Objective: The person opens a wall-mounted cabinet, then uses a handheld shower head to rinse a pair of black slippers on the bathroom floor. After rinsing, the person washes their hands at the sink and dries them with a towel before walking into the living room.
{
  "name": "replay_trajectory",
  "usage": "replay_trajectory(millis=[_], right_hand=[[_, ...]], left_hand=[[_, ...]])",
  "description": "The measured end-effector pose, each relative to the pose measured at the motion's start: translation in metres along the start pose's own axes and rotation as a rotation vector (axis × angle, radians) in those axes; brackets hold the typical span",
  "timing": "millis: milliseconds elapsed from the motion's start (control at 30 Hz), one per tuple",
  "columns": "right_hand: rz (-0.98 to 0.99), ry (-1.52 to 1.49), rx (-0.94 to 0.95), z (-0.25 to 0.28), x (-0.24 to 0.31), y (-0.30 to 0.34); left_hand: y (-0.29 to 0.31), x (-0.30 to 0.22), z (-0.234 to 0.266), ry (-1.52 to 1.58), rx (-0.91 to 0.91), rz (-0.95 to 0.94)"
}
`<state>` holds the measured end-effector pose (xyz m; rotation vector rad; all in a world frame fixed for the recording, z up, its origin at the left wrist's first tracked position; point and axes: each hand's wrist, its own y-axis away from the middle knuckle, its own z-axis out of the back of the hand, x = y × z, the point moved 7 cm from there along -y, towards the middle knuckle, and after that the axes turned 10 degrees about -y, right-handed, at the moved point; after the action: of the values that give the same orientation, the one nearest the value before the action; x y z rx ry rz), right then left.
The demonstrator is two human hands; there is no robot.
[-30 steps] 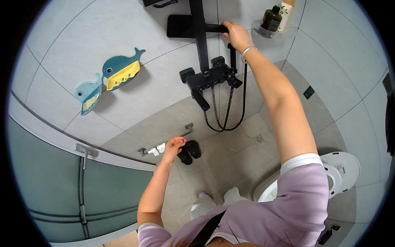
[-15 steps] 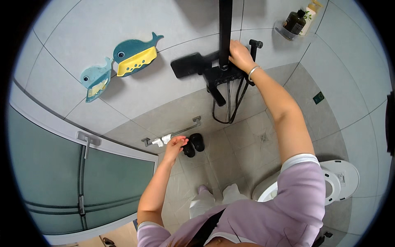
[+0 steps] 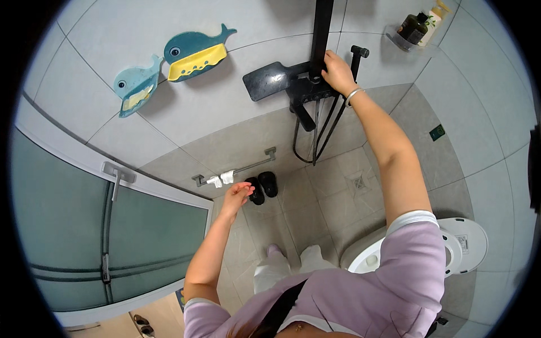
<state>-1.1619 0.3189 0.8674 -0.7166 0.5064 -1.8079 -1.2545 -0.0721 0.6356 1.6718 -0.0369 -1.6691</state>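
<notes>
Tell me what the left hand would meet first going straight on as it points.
Probably the nearer black slipper, which shows just past the left hand in the picture; the depth between them is unclear.

Black paddle [image 3: 267,81], handle end invisible beneath right hand [image 3: 338,73] (riser [image 3: 321,34] top beyond frame).

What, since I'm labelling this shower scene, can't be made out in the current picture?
All in the head view:
Flat black shower head: its handle end is hidden by the right hand.
Black pole: top cut off by the upper edge.
Toilet: partly hidden by the purple shirt.
Dark bottle: label too small to read.
</notes>
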Motion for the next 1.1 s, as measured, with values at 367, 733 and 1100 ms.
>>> replay_trajectory(millis=[367, 733, 1100], right_hand=[[-0.199, -0.654, -0.46, 0.025, 0.038, 0.103], [-1.268, -1.005, 0.544, -0.082, 0.079, 0.624], [-1.532, -0.811, 1.003, -0.037, 0.047, 0.749]], left_hand=[[0.047, 0.074, 0.009, 0.035, -0.177, 0.074], [0.135, 0.34, 0.037, -0.481, -0.659, 0.452], [0.278, 0.438, -0.035, -0.508, -0.693, 0.685]])
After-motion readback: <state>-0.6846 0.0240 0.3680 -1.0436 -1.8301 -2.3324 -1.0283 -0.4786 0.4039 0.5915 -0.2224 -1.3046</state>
